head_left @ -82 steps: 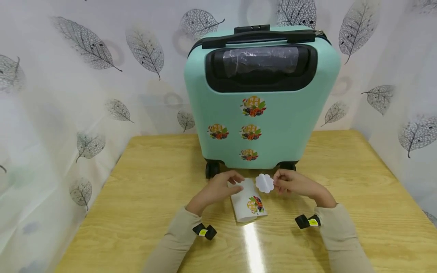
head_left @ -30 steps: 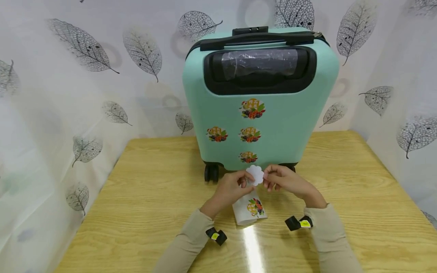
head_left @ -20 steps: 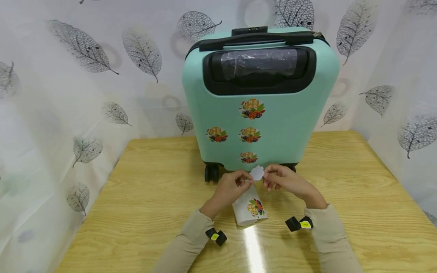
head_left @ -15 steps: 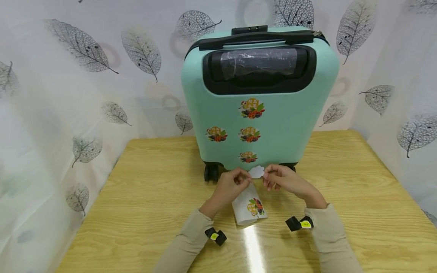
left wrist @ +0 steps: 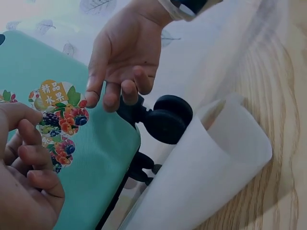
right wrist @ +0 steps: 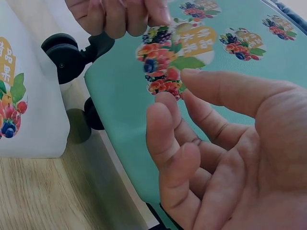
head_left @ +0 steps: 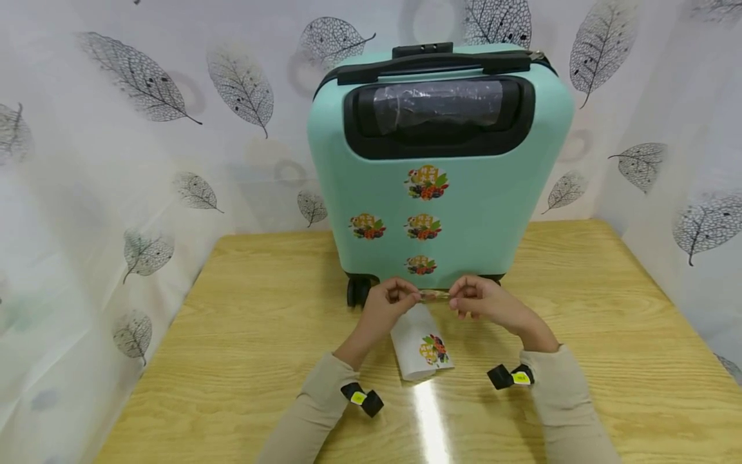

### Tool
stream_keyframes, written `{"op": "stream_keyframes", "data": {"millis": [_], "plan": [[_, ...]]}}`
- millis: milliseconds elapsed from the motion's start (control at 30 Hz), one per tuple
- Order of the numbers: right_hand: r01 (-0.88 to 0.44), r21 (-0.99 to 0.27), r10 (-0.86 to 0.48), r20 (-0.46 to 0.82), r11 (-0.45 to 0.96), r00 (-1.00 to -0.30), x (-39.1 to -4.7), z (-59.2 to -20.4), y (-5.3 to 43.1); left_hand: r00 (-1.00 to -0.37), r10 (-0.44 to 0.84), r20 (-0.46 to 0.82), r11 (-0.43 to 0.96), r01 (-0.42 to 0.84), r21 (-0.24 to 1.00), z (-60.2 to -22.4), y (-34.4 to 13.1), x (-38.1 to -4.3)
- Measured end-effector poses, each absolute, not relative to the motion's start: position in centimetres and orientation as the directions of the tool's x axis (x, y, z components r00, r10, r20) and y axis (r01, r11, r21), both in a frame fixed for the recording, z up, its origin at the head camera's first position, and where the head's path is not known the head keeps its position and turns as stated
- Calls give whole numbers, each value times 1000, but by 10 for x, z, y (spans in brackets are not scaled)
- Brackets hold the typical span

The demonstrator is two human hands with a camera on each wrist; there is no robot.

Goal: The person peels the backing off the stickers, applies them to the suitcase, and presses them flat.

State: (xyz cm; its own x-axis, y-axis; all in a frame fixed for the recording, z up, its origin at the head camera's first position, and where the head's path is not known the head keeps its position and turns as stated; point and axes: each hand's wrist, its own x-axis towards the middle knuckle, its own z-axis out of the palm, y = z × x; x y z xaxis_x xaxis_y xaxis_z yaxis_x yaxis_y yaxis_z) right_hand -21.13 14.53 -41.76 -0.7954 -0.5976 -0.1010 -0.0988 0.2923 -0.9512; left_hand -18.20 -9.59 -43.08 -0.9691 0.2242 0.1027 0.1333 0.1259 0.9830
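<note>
My left hand (head_left: 382, 309) and right hand (head_left: 493, 306) pinch opposite edges of a scalloped fruit sticker (head_left: 433, 296), stretched between the fingertips. Seen from the head it is almost edge-on; in the left wrist view the sticker (left wrist: 58, 108) shows its printed face of berries and an orange label. It is held low in front of a mint-green suitcase (head_left: 481, 212), whose face bears several matching stickers (head_left: 423, 227). Just below the hands, a curled white sticker sheet (head_left: 410, 332) lies on the table with one fruit sticker (head_left: 433, 350) on it.
The suitcase stands upright on black wheels (head_left: 358, 293) at the back of the wooden table (head_left: 261, 335), its black handle recess (head_left: 440, 142) facing me. Behind and at both sides hangs a leaf-patterned cloth (head_left: 243, 167).
My left hand has come off the sheet to take the sticker's left edge, while my right hand kept hold and shifted left. The sticker has tilted from its white back to nearly edge-on.
</note>
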Motion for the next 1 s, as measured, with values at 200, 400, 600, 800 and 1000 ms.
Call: {"op": "stream_keyframes", "data": {"millis": [200,400,600,800,1000], "plan": [[-119,-945,-589,-88,304,-803,-212,-418,143,-973,228,42,37,52,998,-432,-95,-183],[-157,-942,-573,-44,296,-818,-211,-417,142,-970,243,-28,-47,-41,998,-431,-93,-183],[-164,-944,-520,-9,286,-854,-209,-414,144,-964,256,-65,-67,-84,994,-429,-93,-182],[-167,-943,-471,12,289,-882,-205,-407,148,-949,312,-39,-54,-59,997,-423,-91,-182],[-168,-937,-418,27,306,-908,-200,-397,152,-939,344,-3,-36,-17,999,-414,-85,-181]]}}
